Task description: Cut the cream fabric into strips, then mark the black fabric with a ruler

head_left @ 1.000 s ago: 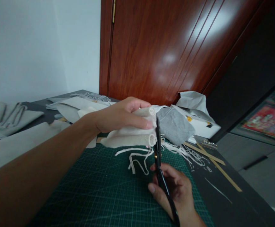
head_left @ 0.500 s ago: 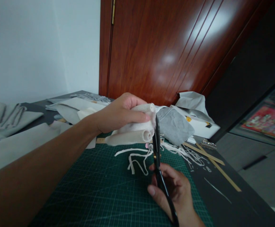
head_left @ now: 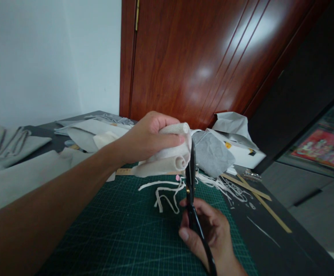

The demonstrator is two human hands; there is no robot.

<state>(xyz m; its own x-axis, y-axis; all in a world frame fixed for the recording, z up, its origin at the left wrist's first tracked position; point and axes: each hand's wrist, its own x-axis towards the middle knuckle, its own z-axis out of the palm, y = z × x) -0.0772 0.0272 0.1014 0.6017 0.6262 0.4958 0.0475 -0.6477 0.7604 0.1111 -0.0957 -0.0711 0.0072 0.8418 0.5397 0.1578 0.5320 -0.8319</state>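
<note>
Held up above the table, a piece of off-white fabric (head_left: 163, 163) curls into rolls at its upper and lower edges. My left hand (head_left: 155, 138) pinches it, thumb in front and fingers behind. My right hand (head_left: 209, 234) is closed around the handles of black scissors (head_left: 192, 184), partly hidden by the fingers. The blades point up and away, beside the fabric's right edge; whether they touch it I cannot tell. Below lies a green cutting mat (head_left: 120, 230) with thin white fabric strips (head_left: 167, 189) on it.
A wooden ruler (head_left: 123, 171) lies at the mat's far edge. Folded pale cloth (head_left: 14, 145) is at the left. Grey fabric (head_left: 213, 153), a white box (head_left: 249, 153), a heap of white strips (head_left: 230, 188) and wooden sticks (head_left: 270, 207) are at the right. A door (head_left: 184, 57) stands behind.
My left hand and the fabric have shifted slightly to the right. The scissor blades overlap the fabric's edge a little differently; my right hand has barely moved.
</note>
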